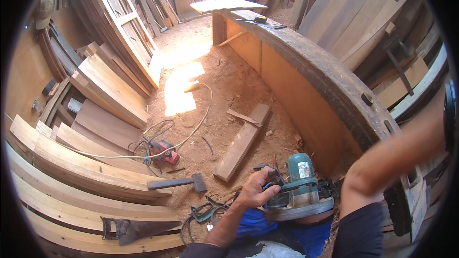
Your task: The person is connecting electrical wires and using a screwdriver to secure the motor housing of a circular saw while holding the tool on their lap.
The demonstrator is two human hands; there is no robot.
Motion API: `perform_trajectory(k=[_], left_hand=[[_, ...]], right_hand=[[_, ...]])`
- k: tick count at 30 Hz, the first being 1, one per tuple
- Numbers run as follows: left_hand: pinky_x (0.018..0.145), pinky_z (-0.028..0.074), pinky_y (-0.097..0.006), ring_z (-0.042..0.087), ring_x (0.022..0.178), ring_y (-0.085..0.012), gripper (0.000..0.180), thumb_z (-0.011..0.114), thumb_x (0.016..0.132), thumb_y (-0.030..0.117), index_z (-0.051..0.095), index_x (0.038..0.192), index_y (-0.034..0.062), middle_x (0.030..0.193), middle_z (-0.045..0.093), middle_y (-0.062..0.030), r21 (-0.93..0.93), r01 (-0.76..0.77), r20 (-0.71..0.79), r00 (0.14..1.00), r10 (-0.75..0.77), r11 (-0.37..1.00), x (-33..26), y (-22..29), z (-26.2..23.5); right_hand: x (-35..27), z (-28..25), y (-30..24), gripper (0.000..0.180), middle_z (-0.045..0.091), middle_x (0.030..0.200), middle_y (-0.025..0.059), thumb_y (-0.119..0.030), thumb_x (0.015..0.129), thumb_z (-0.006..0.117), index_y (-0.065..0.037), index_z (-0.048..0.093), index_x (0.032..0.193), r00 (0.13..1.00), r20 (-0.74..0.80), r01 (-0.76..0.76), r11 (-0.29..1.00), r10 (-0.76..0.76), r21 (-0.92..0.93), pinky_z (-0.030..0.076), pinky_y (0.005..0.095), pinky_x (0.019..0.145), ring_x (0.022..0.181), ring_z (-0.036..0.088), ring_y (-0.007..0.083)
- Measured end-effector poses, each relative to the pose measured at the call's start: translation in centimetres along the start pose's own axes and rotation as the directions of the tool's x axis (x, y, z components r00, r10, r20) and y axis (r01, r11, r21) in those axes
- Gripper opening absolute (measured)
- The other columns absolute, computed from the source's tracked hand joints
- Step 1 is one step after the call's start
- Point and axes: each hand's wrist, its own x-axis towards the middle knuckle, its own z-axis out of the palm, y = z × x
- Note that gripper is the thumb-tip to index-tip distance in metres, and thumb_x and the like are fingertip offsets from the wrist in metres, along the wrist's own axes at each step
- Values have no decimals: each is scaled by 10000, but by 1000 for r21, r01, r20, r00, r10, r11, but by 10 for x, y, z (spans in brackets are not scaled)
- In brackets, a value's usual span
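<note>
Lower left: saw (138, 231) lying on boards (76, 241); hammer (177, 183) above it in the frame, head toward centre. Left of centre: red power tool (167, 154) on sawdust (229, 81), pale cord (211, 96) curving past. Upper centre: tape measure (260, 19). Upper right: wide panels (344, 16), leaning. Left side: more timber (112, 86), stacked aslant.

Left hand (258, 190) wraps black side handle (276, 180) of teal power tool (301, 174) above blue cloth (253, 227); right forearm (404, 145), blurred, reaches toward picture's right edge. On sawdust-strewn floor (229, 79): thick plank (239, 148), red power tool (166, 153). Hammer (184, 181) and handsaw (148, 230) lie by stacked boards (83, 169) at left. Long tabletop (330, 62) at right carries tape measure (260, 19) just beside pale board (227, 5).
</note>
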Motion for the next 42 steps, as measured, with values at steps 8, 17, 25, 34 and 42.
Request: perform_trajectory(k=[8, 17, 25, 34, 42], left_hand=[[790, 530, -402, 691, 840, -351, 340, 735, 904, 244, 607, 1147, 43, 905, 706, -142, 133, -44, -42, 998, 50, 990, -8, -3, -4], [783, 507, -367, 635, 803, -246, 305, 716, 929, 200, 581, 1127, 12, 889, 664, -113, 64, 25, 5, 1000, -25, 998, 0, -5, -6], [763, 479, -346, 582, 800, -188, 290, 714, 939, 206, 580, 1107, 12, 875, 629, -79, -43, 52, -28, 998, -54, 998, -4, -5, -8], [770, 466, -395, 583, 828, -292, 330, 760, 877, 265, 611, 1061, 35, 896, 593, -106, 156, -129, -124, 981, 149, 979, -5, -13, 0], [671, 449, -405, 567, 713, -299, 331, 783, 859, 264, 592, 1007, 39, 797, 569, -103, 226, -247, -61, 962, 267, 942, -2, -10, -6]], right_hand=[[-24, 66, 12, 380, 704, 848, 68, -288, 1063, 572, 45, 723, 1166, 795, 476, -229, 913, 376, -338, 498, 280, 779, 766, 642, 133], [-151, -99, -14, 225, 609, 687, 33, -135, 1047, 580, 42, 719, 1066, 417, 534, -674, 645, 735, -361, 469, 256, 599, 647, 606, 96], [-155, -66, -36, 190, 725, 910, 208, -78, 930, 650, 53, 710, 1053, 218, 814, -450, 796, 538, -405, 558, 360, 719, 785, 736, 317], [-213, -10, 35, 274, 731, 1041, 231, -196, 912, 622, 5, 729, 1064, -256, 785, -66, 800, 565, -597, 548, 451, 888, 1019, 698, 407], [-339, -12, 159, 283, 759, 1118, 177, -226, 940, 655, -93, 753, 1171, -566, 529, 125, 700, 632, -703, 555, 448, 942, 1091, 717, 339]])
